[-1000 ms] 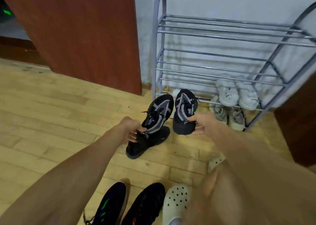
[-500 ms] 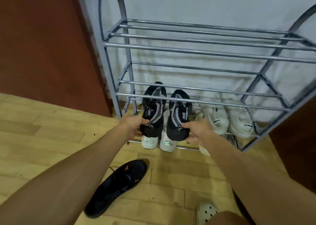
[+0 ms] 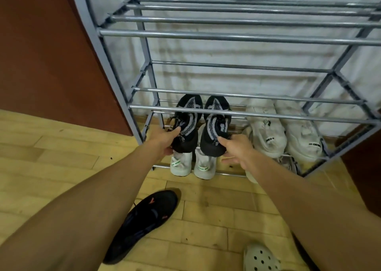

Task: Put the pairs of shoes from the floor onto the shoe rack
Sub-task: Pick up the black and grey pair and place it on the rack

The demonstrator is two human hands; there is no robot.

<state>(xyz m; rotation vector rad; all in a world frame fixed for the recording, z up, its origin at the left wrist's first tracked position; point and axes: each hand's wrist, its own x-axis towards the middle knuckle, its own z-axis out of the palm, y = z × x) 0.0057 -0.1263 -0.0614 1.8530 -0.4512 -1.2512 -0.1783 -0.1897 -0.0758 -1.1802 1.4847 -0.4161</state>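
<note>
On the floor at left a black shoe [image 3: 144, 225] waits unracked. The left hand [image 3: 162, 139] grips the heel of one black-and-grey shoe [image 3: 186, 124] and the right hand [image 3: 237, 150] grips its mate [image 3: 215, 126], both pushed toe-first onto a lower tier of the shoe rack [image 3: 226, 36], above white sneakers with green marks [image 3: 191, 164]. White sneakers [image 3: 284, 130] sit racked at right (another pair below them is mostly hidden). A perforated clog [image 3: 260, 257] remains on the floor, so several shoes look left to rack.
</note>
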